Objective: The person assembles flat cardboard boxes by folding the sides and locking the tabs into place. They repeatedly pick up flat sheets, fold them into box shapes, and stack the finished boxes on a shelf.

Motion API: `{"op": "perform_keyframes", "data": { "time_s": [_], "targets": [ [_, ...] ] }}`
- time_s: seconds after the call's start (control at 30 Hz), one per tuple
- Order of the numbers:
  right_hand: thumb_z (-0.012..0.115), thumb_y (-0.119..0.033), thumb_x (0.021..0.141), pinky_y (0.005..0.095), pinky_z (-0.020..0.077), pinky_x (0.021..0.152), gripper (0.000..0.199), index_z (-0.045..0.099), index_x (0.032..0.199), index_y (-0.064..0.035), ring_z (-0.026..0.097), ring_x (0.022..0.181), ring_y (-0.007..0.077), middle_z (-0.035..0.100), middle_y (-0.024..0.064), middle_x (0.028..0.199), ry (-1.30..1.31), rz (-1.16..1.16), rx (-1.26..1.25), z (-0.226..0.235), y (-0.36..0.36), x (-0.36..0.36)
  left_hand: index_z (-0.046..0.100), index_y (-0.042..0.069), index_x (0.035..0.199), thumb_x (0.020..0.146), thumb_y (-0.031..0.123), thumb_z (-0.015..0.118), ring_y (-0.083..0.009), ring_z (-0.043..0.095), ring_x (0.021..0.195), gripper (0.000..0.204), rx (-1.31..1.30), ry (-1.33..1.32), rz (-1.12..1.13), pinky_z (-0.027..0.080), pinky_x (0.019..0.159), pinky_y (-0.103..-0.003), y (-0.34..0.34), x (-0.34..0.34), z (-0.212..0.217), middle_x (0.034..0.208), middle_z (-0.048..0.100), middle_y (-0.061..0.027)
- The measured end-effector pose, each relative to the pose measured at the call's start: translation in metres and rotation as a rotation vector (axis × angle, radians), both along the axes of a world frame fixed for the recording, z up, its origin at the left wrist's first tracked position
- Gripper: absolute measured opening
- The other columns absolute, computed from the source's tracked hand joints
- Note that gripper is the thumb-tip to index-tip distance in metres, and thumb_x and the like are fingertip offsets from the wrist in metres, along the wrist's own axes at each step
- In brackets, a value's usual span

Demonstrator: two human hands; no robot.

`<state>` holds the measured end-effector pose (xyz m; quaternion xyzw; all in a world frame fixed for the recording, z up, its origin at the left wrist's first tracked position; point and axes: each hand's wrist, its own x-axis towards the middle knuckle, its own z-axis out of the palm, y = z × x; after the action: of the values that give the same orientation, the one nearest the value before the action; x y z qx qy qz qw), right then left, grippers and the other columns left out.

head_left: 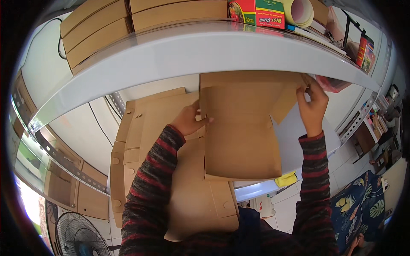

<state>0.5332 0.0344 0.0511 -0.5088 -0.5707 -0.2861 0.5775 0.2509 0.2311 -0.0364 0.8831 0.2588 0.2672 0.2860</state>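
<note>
A brown cardboard box [241, 141], partly folded up, is held in front of me with its inside facing me. My left hand [190, 120] is closed on its left side wall, thumb on the inner side and fingers mostly behind the board. At the upper right corner my right hand [313, 104] pinches the edge of the raised panel. Below that hand a loose side flap [285, 106] sticks out at a slant. Under and left of the box lie several flat, unfolded cardboard blanks [153, 115] with rounded tabs, overlapping one another.
A white shelf edge [213, 47] crosses just above the box. On that shelf stand folded brown boxes [98, 32], a red-and-green cling wrap carton [269, 15] and a paper roll [299, 13]. A black fan [81, 234] stands at lower left; a yellow cloth [286, 179] lies below the box.
</note>
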Motion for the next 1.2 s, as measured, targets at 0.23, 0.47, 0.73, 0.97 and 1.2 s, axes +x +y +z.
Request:
{"op": "perform_keyframes", "data": {
  "time_s": [0.23, 0.47, 0.73, 0.97, 1.2],
  "targets": [
    [0.063, -0.008, 0.082, 0.0359, 0.051, 0.075, 0.031, 0.062, 0.112, -0.0002, 0.064, 0.084, 0.0289, 0.066, 0.0154, 0.099, 0.097, 0.003, -0.444, -0.062, -0.015, 0.004, 0.058, -0.005, 0.108, 0.089, 0.01, 0.054, -0.0236, 0.065, 0.077, 0.024, -0.253, -0.179, -0.003, 0.054, 0.071, -0.035, 0.005, 0.009, -0.02, 0.09, 0.067, -0.0144],
    [0.06, -0.013, 0.085, 0.0336, 0.0421, 0.096, 0.042, 0.054, 0.124, 0.0024, 0.055, 0.112, 0.0259, 0.058, 0.0172, 0.123, 0.177, 0.116, -0.507, -0.139, -0.016, 0.023, 0.06, 0.0, 0.117, 0.085, 0.006, 0.059, -0.0252, 0.066, 0.095, 0.032, 0.101, -0.115, -0.114, 0.053, 0.084, -0.034, -0.004, 0.008, -0.022, 0.109, 0.066, -0.0179],
    [0.058, 0.005, 0.081, 0.0356, 0.0315, 0.107, 0.073, 0.026, 0.146, -0.0036, 0.045, 0.126, 0.0277, 0.039, 0.0187, 0.142, 0.633, 0.742, -0.801, -0.11, -0.083, 0.017, 0.054, 0.014, 0.131, 0.087, 0.011, 0.057, -0.0241, 0.061, 0.105, 0.044, -0.131, -0.074, -0.232, 0.046, 0.09, -0.031, 0.016, 0.007, -0.04, 0.12, 0.061, -0.0163],
    [0.067, -0.019, 0.082, 0.0446, 0.0325, 0.106, 0.073, 0.031, 0.144, -0.0058, 0.037, 0.132, 0.0349, 0.029, 0.0203, 0.148, 0.684, 0.503, -0.538, -0.119, -0.122, -0.037, 0.047, 0.005, 0.135, 0.091, 0.044, 0.053, -0.0245, 0.054, 0.112, 0.059, -0.328, -0.015, -0.118, 0.041, 0.097, -0.035, -0.003, 0.012, -0.024, 0.125, 0.057, -0.0141],
    [0.082, -0.017, 0.062, 0.0512, 0.0373, 0.101, 0.076, 0.05, 0.13, -0.0104, 0.037, 0.128, 0.0429, 0.039, 0.0214, 0.139, -0.086, 0.027, -0.645, -0.129, -0.123, -0.076, 0.032, 0.007, 0.144, 0.087, 0.048, 0.058, -0.0255, 0.046, 0.121, 0.075, -0.492, -0.027, -0.143, 0.038, 0.101, -0.036, -0.001, 0.012, -0.039, 0.134, 0.047, -0.0135]
  ]
}}
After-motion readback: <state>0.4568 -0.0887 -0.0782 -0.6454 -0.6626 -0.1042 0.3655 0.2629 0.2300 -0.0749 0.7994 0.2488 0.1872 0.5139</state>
